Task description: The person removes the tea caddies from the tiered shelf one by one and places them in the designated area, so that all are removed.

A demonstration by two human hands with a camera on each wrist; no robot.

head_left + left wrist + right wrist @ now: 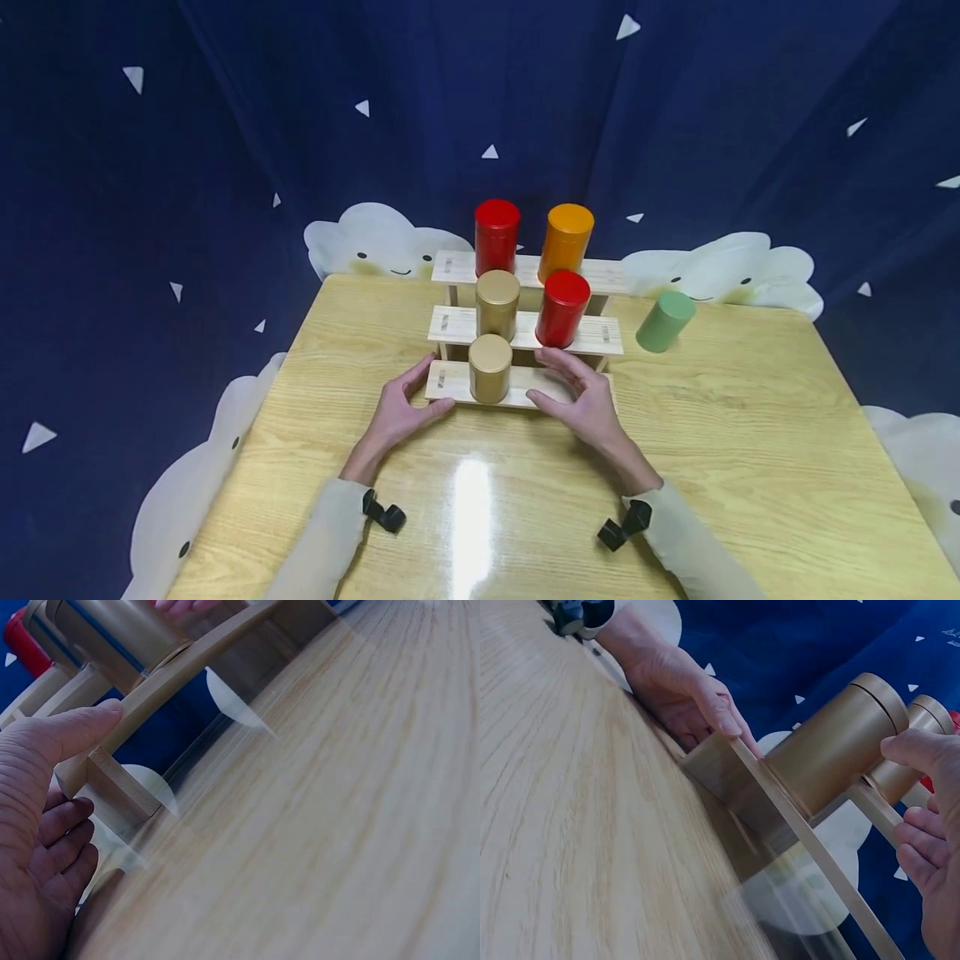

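left hand (396,413) on rack (459,326) near gold can (490,375)

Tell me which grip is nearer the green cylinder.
Right. The right grip is in front and left of the green cylinder; the left grip is farther off, at the left end of the rack.

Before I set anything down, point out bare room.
Free: the table right of and in front of the green can, and the patch left of the shelf. Crowded: the shelf, holding five cans, the right grip over its front step.
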